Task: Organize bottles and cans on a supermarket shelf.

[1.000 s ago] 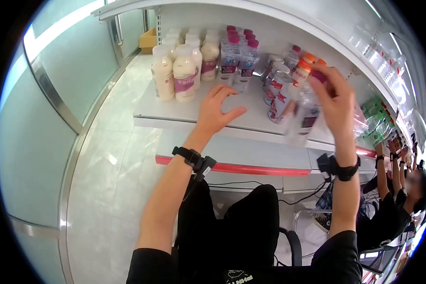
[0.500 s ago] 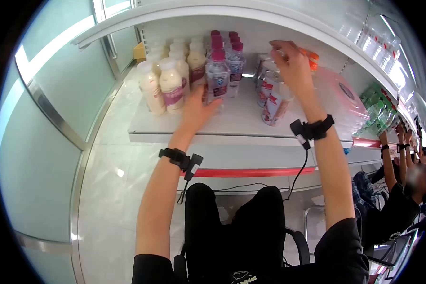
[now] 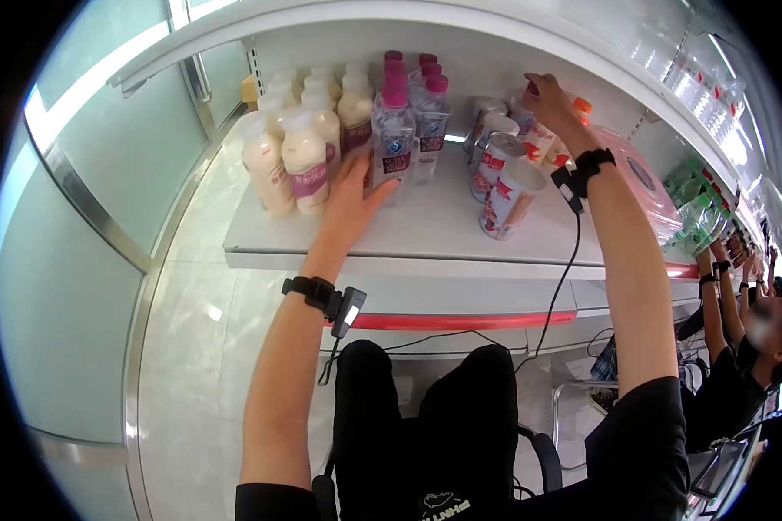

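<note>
My left hand (image 3: 349,207) is at the front of the shelf, thumb and fingers apart, against the lower left side of a clear bottle with a pink cap (image 3: 395,143). Cream-coloured milk bottles (image 3: 304,161) with white caps stand just left of it. My right hand (image 3: 554,106) reaches toward the back of the shelf, past the cans, with its fingers curled down over something they mostly hide. In front of and left of that hand is a row of white-and-red cans (image 3: 511,201). Right beside its wrist stands a bottle with an orange cap (image 3: 582,108).
A pink translucent box (image 3: 639,187) sits right of the cans. Green bottles (image 3: 699,213) stand farther right, where another person (image 3: 738,373) reaches in. An upper shelf edge (image 3: 460,13) runs overhead. Cables hang from both wrist straps.
My right hand has moved slightly right and farther back, uncovering orange-and-white labelled items behind the cans. My left hand stays beside the clear bottle. The view has shifted slightly.
</note>
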Demonstrator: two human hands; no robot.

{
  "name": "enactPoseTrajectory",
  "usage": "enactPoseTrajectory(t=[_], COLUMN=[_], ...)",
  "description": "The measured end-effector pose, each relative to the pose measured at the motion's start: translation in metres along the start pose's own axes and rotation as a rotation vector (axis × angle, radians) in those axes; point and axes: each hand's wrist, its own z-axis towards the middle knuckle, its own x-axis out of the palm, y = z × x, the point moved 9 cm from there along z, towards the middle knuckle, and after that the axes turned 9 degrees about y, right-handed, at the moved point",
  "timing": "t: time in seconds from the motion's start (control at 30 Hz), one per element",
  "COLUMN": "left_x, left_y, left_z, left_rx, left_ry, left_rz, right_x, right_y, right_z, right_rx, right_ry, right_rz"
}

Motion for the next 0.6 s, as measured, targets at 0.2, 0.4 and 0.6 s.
enactPoseTrajectory(t=[0.2,0.4,0.6], left_x=[-0.004,-0.006,0.0], left_y=[-0.002,0.0,0.008], left_z=[-0.001,-0.005,-0.004], left_rx=[-0.014,-0.018,-0.072], left_ry=[-0.018,-0.086,-0.053], left_rz=[0.06,0.101,0.103], right_x=[-0.058,-0.174,-0.209], right_y=[0.032,0.13,0.193], right_z=[-0.072,-0.172,-0.199], right_rx=[-0.063,-0.196,-0.279], right_ry=[0.001,-0.198,-0.201], right_rz=[0.147,0.157,0.266])
